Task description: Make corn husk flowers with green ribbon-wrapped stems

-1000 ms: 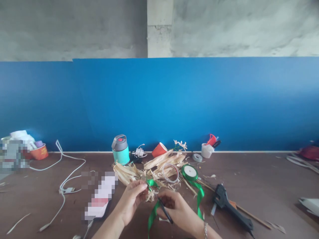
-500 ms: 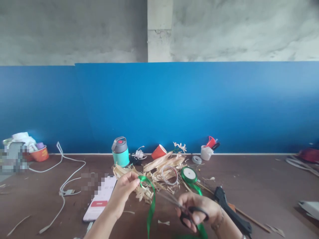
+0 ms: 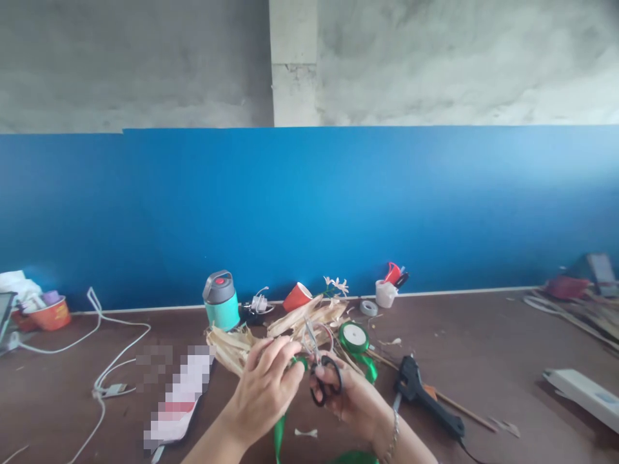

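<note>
My left hand (image 3: pixel 271 377) is closed on a green ribbon (image 3: pixel 279 435), pinching it at the fingertips. A length of the ribbon hangs below the palm, and the pinched part is mostly hidden behind the fingers. Just beside it, my right hand (image 3: pixel 355 393) grips black-handled scissors (image 3: pixel 331 375) with their blades pointing up and away from me. Behind both hands lie dried corn husks (image 3: pixel 227 345) and a clear ring-shaped roll (image 3: pixel 323 336). A spool of green ribbon (image 3: pixel 354 336) rests to the right of them, with ribbon trailing from it.
A glue gun (image 3: pixel 428 396) and a thin stick (image 3: pixel 467 411) lie right of my hands. A phone (image 3: pixel 184 393) is at the left, near white cables (image 3: pixel 116 389). Along the blue panel stand a turquoise flask (image 3: pixel 222 309), an orange cup (image 3: pixel 297 296) and a white cup (image 3: pixel 385 294).
My hands have come together. The left turned its back towards me while holding the ribbon; the right brought the scissors up and left beside it. The view has swung slightly right.
</note>
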A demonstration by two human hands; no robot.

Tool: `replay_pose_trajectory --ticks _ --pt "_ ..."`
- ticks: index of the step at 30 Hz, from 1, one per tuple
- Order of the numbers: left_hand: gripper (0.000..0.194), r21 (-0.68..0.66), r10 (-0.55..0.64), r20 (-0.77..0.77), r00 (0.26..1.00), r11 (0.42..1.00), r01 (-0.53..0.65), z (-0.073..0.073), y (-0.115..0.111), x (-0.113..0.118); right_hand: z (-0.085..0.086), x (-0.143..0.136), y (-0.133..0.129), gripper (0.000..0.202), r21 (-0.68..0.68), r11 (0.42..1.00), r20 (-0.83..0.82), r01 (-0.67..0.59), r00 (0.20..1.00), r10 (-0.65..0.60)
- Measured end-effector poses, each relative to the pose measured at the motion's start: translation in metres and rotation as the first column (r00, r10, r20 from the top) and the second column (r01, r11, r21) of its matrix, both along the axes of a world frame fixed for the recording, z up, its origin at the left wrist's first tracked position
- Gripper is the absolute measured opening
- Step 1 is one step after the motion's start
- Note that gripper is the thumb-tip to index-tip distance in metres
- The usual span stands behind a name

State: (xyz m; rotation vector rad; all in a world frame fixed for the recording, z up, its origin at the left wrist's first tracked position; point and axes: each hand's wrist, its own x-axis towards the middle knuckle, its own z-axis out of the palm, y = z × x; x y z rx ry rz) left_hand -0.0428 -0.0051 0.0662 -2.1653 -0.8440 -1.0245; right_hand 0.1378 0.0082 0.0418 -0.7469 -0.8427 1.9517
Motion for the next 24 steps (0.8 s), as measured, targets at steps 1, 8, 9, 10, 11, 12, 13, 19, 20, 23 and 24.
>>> replay_pose_trajectory --ticks 1,8,9,10,11,12,13,19,20,23,24 --pt "0.009 0.02 0.004 0.001 1.0 1.0 -0.004 -0.005 0.002 0.0 0.001 -0.001 -0.001 0.036 -0.008 1.0 0.013 0.007 1.0 -0.007" --pt "0.015 0.032 0.014 0.128 0.992 0.999 -0.019 -0.023 0.002 0.005 -0.002 -0.007 -0.003 0.037 -0.017 0.995 0.168 0.093 0.982 -0.089" --pt "0.015 0.011 0.031 0.204 0.978 0.999 -0.034 -0.024 0.001 0.006 -0.003 -0.008 -0.002 0.037 0.009 0.993 0.188 0.117 0.975 -0.116" --pt "0.014 -0.037 0.043 0.289 0.956 0.999 -0.034 -0.024 -0.001 0.007 -0.003 -0.009 -0.002 0.037 0.043 0.989 0.209 0.138 0.967 -0.144" --pt "0.011 -0.118 0.055 0.381 0.923 0.993 -0.011 -0.025 -0.002 0.008 -0.003 -0.01 -0.001 0.037 0.084 0.984 0.226 0.16 0.958 -0.175" --pt "0.009 -0.24 0.068 0.466 0.882 0.969 0.052 -0.025 -0.003 0.009 -0.003 -0.011 0.0 0.038 0.127 0.976 0.234 0.177 0.951 -0.203" --pt "0.008 -0.387 0.092 0.543 0.835 0.91 0.152 -0.026 -0.003 0.01 -0.003 -0.011 0.0 0.038 0.163 0.969 0.236 0.185 0.946 -0.221" --pt "0.022 -0.563 0.443 0.798 0.408 0.307 0.768 -0.032 0.004 0.017 -0.001 -0.017 -0.002 0.043 0.228 0.963 0.214 0.142 0.958 -0.192" --pt "0.022 -0.523 0.471 0.804 0.363 0.269 0.809 -0.032 0.004 0.018 -0.002 -0.018 -0.003 0.044 0.23 0.963 0.206 0.138 0.961 -0.187" --pt "0.022 -0.433 0.52 0.811 0.269 0.224 0.873 -0.03 0.004 0.019 -0.005 -0.019 -0.002 0.046 0.23 0.964 0.208 0.131 0.961 -0.181" --pt "0.022 -0.404 0.531 0.814 0.236 0.226 0.886 -0.029 0.003 0.018 -0.006 -0.019 -0.001 0.046 0.234 0.963 0.209 0.134 0.96 -0.184"
